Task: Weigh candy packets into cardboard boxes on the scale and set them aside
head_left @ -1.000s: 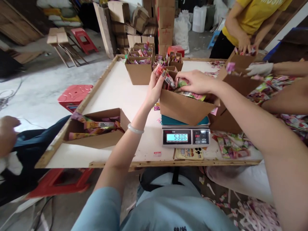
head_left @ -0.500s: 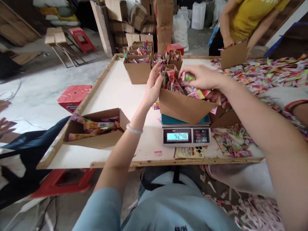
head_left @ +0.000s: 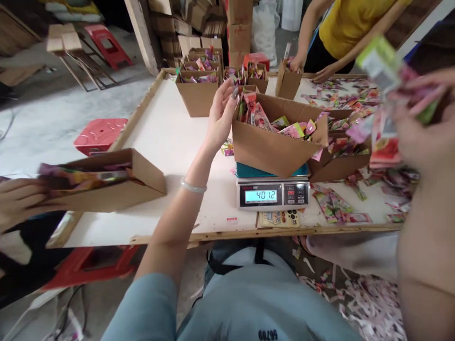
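Note:
A brown cardboard box (head_left: 277, 147) of small colourful packets sits tilted on a digital scale (head_left: 273, 195), whose display reads about 401.2. My left hand (head_left: 221, 116) rests against the box's left end, fingers stretched out and not wrapped round it. Off to the right and raised above the table, my right hand (head_left: 415, 137) is closed on several small packets (head_left: 386, 142), smeared by motion. Green, pink and red colours show on them. Another filled box (head_left: 341, 166) stands just right of the scale, partly hidden behind the first box.
At the left, another person's hand (head_left: 19, 196) holds a box (head_left: 106, 192) of packets. More filled boxes (head_left: 197, 94) stand at the back. Across the table, a person in yellow (head_left: 350, 33) handles a narrow box (head_left: 287, 80). Loose packets (head_left: 341, 203) and a phone (head_left: 279, 219) lie near the scale.
My right hand has moved from inside the box out to the right, taking packets. The display dropped from about 424.8. The left box has shifted left, with another person's hand on it.

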A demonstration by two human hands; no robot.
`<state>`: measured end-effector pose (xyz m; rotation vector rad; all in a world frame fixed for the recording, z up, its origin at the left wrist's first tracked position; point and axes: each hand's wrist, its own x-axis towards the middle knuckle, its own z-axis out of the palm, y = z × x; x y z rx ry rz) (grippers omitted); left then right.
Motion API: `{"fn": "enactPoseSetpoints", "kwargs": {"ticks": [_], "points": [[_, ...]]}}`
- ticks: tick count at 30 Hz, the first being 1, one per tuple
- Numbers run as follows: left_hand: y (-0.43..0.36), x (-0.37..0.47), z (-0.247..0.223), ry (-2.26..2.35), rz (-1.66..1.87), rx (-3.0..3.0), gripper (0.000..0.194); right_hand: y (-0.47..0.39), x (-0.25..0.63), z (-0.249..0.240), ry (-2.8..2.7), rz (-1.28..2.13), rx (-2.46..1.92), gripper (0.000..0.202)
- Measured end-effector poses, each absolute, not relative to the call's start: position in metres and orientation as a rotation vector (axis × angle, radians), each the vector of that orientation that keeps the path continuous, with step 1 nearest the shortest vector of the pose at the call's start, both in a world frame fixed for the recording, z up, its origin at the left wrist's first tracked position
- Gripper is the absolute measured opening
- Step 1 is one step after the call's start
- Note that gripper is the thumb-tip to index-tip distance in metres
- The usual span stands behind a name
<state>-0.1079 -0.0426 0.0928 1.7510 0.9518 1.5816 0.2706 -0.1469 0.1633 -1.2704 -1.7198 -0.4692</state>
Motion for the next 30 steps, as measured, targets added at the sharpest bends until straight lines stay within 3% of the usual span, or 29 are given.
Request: {"fn": "enactPoseSetpoints", "kwargs": {"ticks": [5, 8, 17, 24, 30], "points": [[-0.053, -0.107, 0.096, 0.97, 1.548, 1.7, 0.085, -0.184, 0.327, 0.054, -1.769, -0.337, -1.441, 0.034], [-0.056, -0.109, 0.092, 0.953, 1.551, 1.713, 0.088, -0.186, 0.359, 0.019, -1.895, -0.19, -1.669, 0.042], [-0.046, -0.134, 0.053, 0.92, 1.408, 1.805, 0.092, -0.185, 0.385, 0.022, -1.885, 0.125, -1.821, 0.037], [-0.029, -0.138, 0.031, 0.711, 1.26, 1.892, 0.132, -0.203, 0.395, 0.004, -1.822, 0.355, -1.931, 0.028], [-0.025, -0.148, 0.011, 0.656, 1.229, 1.871, 0.116, -0.209, 0.409, -0.016, -1.906, 0.369, -2.099, 0.037]]}}
